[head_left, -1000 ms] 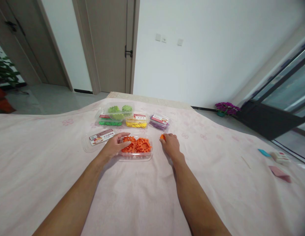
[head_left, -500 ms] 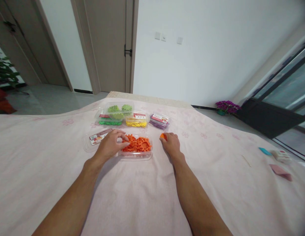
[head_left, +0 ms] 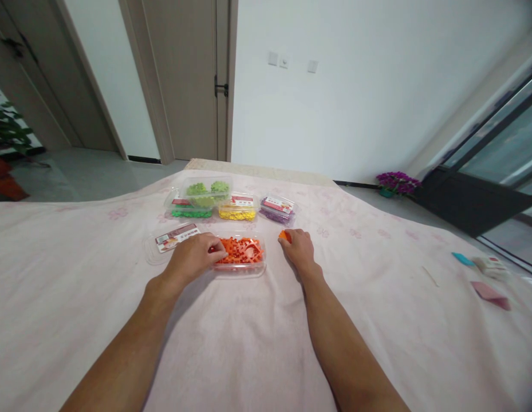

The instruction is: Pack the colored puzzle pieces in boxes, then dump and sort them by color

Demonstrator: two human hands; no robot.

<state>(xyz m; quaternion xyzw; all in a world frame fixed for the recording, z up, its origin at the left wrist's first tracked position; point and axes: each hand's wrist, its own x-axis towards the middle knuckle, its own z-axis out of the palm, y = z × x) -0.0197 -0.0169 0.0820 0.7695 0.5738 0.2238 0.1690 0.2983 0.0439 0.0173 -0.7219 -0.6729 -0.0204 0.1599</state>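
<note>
A clear plastic box [head_left: 242,273] full of orange interlocking toy pieces [head_left: 240,250] sits in front of me. My left hand [head_left: 199,250] reaches over its left end, thumb and fingertips pinched on an orange piece there; the fingers hide most of it. To the right of the box, my right hand [head_left: 299,249] rests low over the cloth, closed on an orange toy piece [head_left: 284,235] that peeks out past the thumb. The box's clear labelled lid [head_left: 154,249] lies at the left, partly behind my left hand.
Behind stand clear boxes of green pieces [head_left: 190,213], yellow pieces [head_left: 237,214] and purple pieces [head_left: 276,214]; a light green box [head_left: 205,194] is stacked on top. A pink floral cloth [head_left: 248,343] covers the surface. Far right lie a blue item [head_left: 462,259] and a pink item [head_left: 490,295].
My left hand's thumb and fingers have closed from a spread pose into a pinch at the box's left end. My right hand stays in place with its orange piece.
</note>
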